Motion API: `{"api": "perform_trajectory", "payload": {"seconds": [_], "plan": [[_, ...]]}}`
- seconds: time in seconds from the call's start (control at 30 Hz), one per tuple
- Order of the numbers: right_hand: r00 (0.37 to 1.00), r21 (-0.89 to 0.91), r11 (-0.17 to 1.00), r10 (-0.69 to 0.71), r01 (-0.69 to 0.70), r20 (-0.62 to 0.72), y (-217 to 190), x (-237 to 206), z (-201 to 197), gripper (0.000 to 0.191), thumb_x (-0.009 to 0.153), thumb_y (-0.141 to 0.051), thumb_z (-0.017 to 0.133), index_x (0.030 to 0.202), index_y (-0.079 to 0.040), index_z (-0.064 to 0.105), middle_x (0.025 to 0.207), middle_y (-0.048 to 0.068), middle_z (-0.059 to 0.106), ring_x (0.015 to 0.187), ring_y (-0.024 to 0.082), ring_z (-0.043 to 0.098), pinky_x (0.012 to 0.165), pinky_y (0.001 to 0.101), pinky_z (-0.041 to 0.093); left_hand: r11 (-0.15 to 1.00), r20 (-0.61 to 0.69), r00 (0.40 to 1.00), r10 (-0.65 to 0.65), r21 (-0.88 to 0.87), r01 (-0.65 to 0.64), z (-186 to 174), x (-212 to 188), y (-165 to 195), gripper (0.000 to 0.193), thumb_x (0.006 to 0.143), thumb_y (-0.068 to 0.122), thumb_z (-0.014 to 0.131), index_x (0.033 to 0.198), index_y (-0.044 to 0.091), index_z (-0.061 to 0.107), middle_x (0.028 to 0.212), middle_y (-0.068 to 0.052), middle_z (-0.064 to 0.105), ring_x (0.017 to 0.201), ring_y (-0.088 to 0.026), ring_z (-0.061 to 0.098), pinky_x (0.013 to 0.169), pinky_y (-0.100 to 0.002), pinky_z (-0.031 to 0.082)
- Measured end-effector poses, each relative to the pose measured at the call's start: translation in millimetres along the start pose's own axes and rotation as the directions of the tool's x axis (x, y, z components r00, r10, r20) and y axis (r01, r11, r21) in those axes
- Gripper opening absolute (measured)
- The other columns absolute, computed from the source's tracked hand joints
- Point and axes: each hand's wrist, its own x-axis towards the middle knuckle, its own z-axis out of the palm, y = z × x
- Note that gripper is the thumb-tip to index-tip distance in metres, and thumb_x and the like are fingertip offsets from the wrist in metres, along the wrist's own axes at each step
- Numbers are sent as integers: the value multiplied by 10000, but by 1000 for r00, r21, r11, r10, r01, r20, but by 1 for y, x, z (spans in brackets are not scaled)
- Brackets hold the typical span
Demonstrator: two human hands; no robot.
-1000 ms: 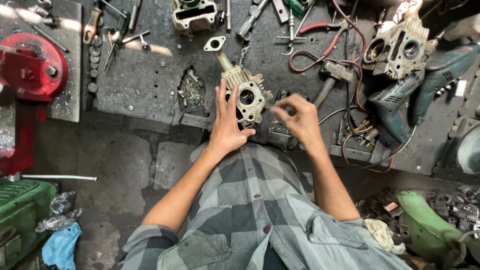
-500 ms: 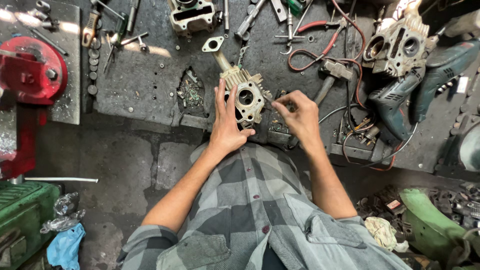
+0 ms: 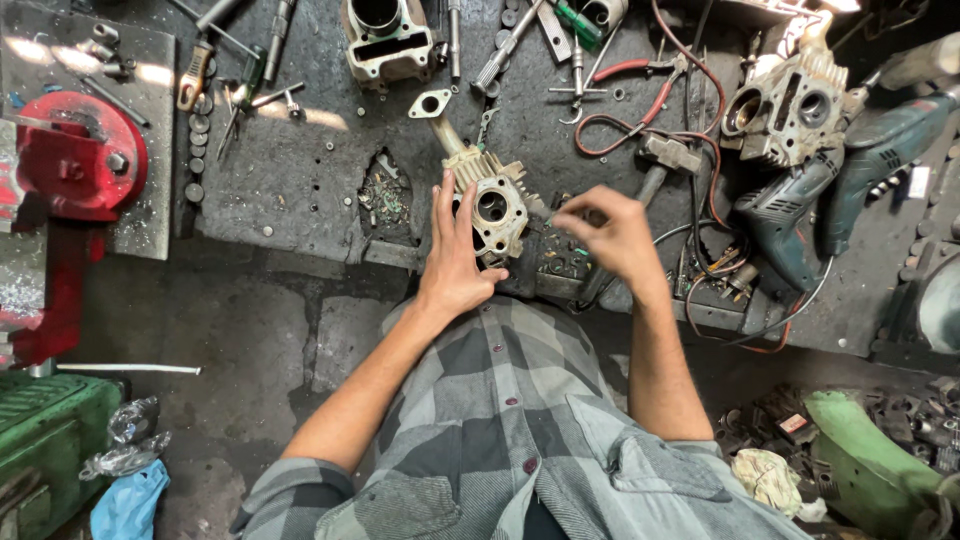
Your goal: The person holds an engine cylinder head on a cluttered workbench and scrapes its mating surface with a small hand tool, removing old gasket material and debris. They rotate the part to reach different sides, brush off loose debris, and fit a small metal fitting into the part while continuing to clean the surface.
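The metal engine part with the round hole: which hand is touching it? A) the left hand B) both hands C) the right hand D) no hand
A: the left hand lies flat against the side of the finned engine part on the workbench, while the right hand is pinched beside it, apart from it; whether it holds something small cannot be told.

Grimy workbench (image 3: 290, 190) carries cylinder head (image 3: 492, 203), scattered tools, electric drill (image 3: 840, 190)
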Motion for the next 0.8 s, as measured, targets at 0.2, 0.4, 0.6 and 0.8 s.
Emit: {"api": "perform_trajectory", "payload": {"seconds": [0.2,0.4,0.6,0.8], "plan": [[974,74,984,-169,159,149,-20,0,20,181,850,-111,823,1013,-81,750,946,47,716,864,164,700,690,312,593,894,366,861,353,138,-425,-65,47,-27,1241,501,-40,823,1605,72,267,1712,-120,241,1587,-373,208,1255,-441,221],[970,-56,973,-218,225,110,-27,3,24,205,822,-100,846,1006,-64,763,993,72,715,897,201,707,742,364,581,913,161,972,172,344,-219,-60,22,-16,1152,596,-21,838,1601,88,284,1679,-86,278,1474,-332,421,1236,-448,353],[992,24,995,-97,95,86,-24,7,26,158,849,-151,843,999,-119,804,983,43,737,905,182,719,709,300,642,999,154,988,13,35,-19,-61,9,-12,1166,631,131,913,1590,138,250,1672,-60,238,1406,-371,450,1073,-437,452],[999,-43,999,17,-19,-49,-33,10,26,170,859,-171,857,1015,-116,817,957,71,754,828,191,706,720,343,568,996,104,994,14,84,-23,-62,22,-13,1041,685,172,896,1568,131,345,1629,-67,383,1396,-341,490,1100,-417,456]]}}
